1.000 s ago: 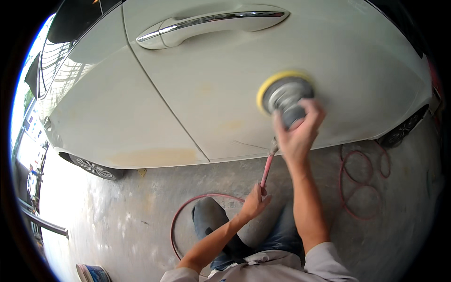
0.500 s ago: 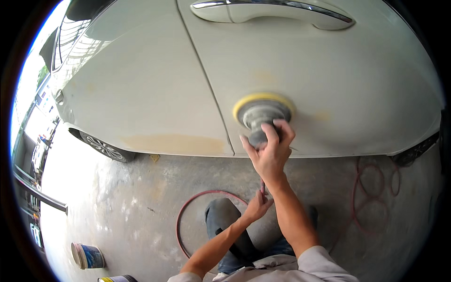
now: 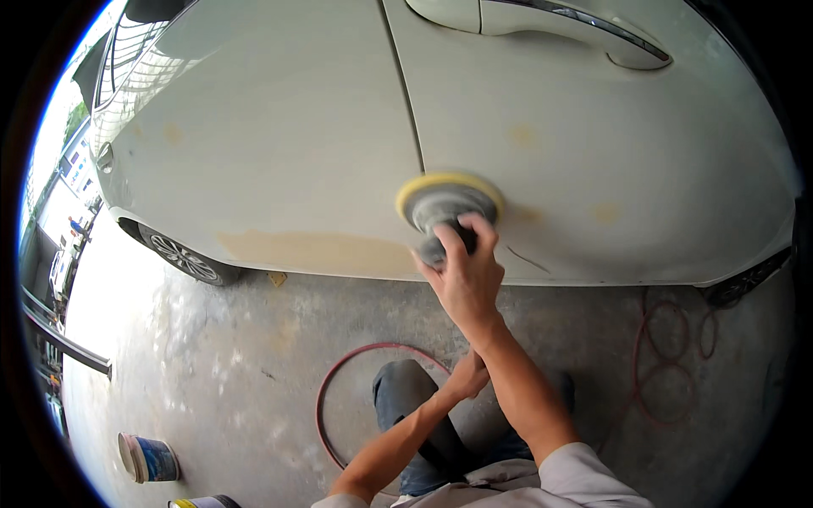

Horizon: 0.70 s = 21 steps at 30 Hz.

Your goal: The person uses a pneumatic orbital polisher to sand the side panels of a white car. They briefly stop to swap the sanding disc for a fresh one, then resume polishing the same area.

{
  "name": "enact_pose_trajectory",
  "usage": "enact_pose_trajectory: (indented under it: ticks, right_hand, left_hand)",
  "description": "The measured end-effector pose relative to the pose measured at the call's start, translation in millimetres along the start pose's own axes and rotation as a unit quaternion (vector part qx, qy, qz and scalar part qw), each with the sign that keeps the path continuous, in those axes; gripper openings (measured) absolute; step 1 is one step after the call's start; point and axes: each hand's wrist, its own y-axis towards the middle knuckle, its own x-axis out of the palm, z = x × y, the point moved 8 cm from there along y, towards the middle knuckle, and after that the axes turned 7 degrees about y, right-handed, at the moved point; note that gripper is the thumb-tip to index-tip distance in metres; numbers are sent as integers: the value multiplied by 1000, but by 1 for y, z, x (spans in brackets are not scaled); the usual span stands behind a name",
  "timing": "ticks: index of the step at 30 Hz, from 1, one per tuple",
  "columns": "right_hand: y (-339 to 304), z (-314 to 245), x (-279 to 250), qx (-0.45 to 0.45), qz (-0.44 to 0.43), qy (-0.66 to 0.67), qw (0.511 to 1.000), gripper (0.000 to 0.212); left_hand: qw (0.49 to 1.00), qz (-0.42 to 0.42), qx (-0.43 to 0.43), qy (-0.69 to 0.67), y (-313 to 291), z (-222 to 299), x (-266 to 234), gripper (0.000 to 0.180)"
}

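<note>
My right hand grips a round air sander with a yellow-edged pad. The pad is against the white car's side, across the lower seam between two door panels. In front of my knees, my left hand is closed around the red air hose, partly hidden behind my right forearm. A tan patch runs along the bottom of the left-hand door, left of the sander. Smaller yellowish spots show on the right-hand door. The sander looks slightly blurred.
A door handle juts out at the top. More red hose lies coiled on the concrete floor at right. Two buckets stand at lower left. A wheel is at the car's left end.
My right hand has moved the sander left across the door, from right of the seam onto it. My left hand stays low by my knees. The view has shifted a little.
</note>
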Motion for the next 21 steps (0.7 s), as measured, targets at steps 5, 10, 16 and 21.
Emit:
enact_pose_trajectory:
  ticks: [5, 10, 16, 21]
  right_hand:
    - [-15, -3, -4, -2, -2, -24, 1000, 64]
    - [5, 2, -4, 39, 0, 9, 999, 66]
    - [-36, 13, -8, -13, 12, -25, 1000, 70]
    - [-29, 33, -13, 21, 26, -3, 999, 68]
  left_hand:
    - [998, 38, 19, 47, -19, 10, 11, 62]
    - [994, 55, 83, -47, -15, 19, 2, 58]
    - [963, 145, 178, 144, 10, -19, 32, 57]
    - [977, 111, 135, 122, 30, -28, 49, 52]
